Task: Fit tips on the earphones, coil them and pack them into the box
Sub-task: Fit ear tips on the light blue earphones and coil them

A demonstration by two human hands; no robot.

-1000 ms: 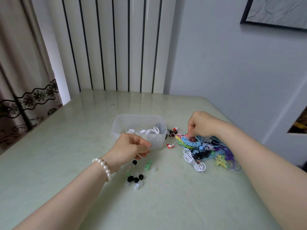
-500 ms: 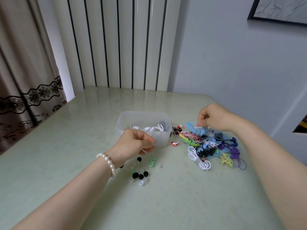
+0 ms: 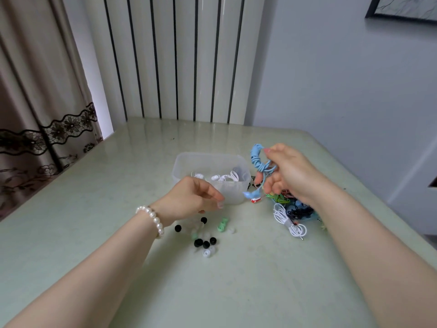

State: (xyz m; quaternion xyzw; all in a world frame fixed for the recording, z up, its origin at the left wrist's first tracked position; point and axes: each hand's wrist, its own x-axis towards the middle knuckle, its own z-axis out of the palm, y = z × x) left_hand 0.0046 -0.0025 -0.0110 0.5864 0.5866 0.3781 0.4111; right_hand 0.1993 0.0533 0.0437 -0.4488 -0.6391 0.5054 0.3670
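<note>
Earphones (image 3: 259,159), blue, gripped by right hand (image 3: 287,172); dangling buds may snag pile (image 3: 290,204) at 5 o'clock. Left hand (image 3: 194,197) curled, contents unclear.

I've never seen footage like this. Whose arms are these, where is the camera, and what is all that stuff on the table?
No machine here: a person wears a camera on the head, so you look down along both arms. The right hand holds up a light blue coiled earphone. The left hand, with a pearl bracelet, hovers with curled fingers; whether it pinches anything I cannot tell. On the table stand a clear plastic box with white earphones, loose ear tips and a pile of coloured earphones.
</note>
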